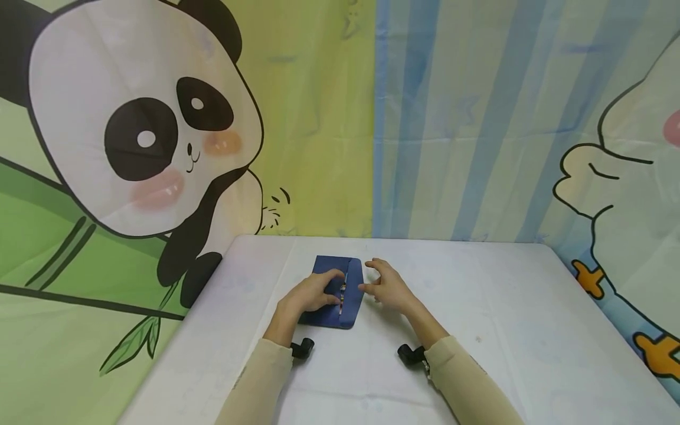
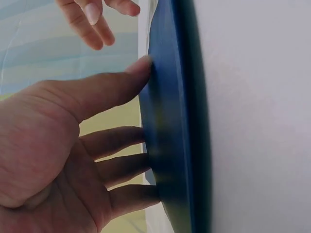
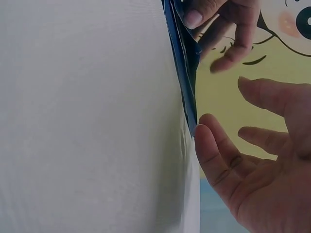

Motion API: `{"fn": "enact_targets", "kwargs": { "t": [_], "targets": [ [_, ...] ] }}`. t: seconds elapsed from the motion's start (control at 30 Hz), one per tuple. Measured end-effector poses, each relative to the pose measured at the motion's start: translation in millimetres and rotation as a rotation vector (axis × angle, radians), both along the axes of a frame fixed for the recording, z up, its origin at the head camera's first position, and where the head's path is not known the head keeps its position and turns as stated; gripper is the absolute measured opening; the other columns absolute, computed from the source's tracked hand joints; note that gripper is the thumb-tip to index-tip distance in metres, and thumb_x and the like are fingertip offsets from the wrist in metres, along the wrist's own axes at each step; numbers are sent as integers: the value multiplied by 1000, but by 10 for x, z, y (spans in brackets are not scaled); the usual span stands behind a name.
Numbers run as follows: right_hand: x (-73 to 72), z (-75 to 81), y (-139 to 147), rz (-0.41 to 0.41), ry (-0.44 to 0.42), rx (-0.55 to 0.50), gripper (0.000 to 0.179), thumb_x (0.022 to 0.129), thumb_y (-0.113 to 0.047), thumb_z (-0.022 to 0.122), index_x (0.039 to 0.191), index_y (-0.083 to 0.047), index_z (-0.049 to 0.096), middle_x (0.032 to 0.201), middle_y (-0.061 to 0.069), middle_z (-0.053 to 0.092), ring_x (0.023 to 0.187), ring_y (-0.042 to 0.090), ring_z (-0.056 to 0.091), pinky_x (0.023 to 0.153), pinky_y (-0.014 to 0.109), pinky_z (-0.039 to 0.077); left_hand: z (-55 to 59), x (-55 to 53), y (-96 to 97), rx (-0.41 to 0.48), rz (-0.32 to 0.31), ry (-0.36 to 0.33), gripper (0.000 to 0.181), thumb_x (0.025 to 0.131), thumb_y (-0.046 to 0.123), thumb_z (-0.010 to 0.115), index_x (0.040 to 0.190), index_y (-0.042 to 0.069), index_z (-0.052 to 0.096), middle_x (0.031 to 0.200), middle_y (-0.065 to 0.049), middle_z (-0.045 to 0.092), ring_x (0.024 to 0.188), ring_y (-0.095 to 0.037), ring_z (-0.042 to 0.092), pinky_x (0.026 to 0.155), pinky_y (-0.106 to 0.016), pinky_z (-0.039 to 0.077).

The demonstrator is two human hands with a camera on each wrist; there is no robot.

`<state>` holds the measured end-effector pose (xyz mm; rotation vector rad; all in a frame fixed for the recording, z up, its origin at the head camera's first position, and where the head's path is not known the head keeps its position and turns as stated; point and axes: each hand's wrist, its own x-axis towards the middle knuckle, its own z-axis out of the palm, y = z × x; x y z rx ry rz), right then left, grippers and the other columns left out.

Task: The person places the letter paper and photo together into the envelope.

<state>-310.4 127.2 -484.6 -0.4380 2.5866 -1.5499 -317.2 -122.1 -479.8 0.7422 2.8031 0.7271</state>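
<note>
A flat dark blue folder [image 1: 327, 267] lies on the white table. Along its length, left of its right-hand flap [image 1: 353, 300], runs a narrow gap with small multicoloured bits showing. My left hand [image 1: 312, 293] rests thumb and fingertips on the folder, left of that gap; its thumb meets the blue cover [image 2: 167, 111] in the left wrist view. Just beyond the folder's right edge, my right hand [image 1: 390, 288] hovers with fingers spread and nothing held. In the right wrist view, its fingertips [image 3: 204, 133] are close to the folder's edge [image 3: 187, 82]; contact is unclear.
The white table [image 1: 478, 319] spreads out around the folder. Behind it hangs a printed curtain with a panda [image 1: 143, 118] on the left and blue stripes [image 1: 478, 118] on the right. Each wrist wears a small black camera [image 1: 303, 348].
</note>
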Motion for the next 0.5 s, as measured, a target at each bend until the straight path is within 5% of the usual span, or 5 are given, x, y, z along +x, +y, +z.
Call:
{"fn": "enact_targets", "kwargs": {
  "t": [0.2, 0.33, 0.5],
  "targets": [
    [-12, -18, 15, -10, 1, 20, 65, 96, -21, 77, 152, -7, 49, 170, 19, 27, 86, 18, 68, 67, 32, 56, -48, 9, 60, -30, 52, 104, 19, 94, 21, 79, 111, 17, 71, 111, -5, 75, 96, -23, 68, 87, -47, 55],
    [-8, -15, 5, -19, 17, 41, 63, 96, -22, 76, 152, -7, 50, 170, 20, 28, 101, 25, 70, 75, 35, 59, -53, 27, 115, -51, 112, 143, 11, 93, 20, 80, 104, 19, 78, 109, -4, 78, 99, -26, 72, 86, -48, 57],
    [-3, 15, 5, -22, 77, 91, 64, 96, -23, 76, 152, -6, 50, 169, 21, 28, 128, 40, 61, 100, 52, 54, -43, 36, 159, -42, 188, 154, 9, 91, 21, 81, 100, 20, 84, 113, -5, 79, 107, -31, 74, 88, -50, 59]
  ]
}}
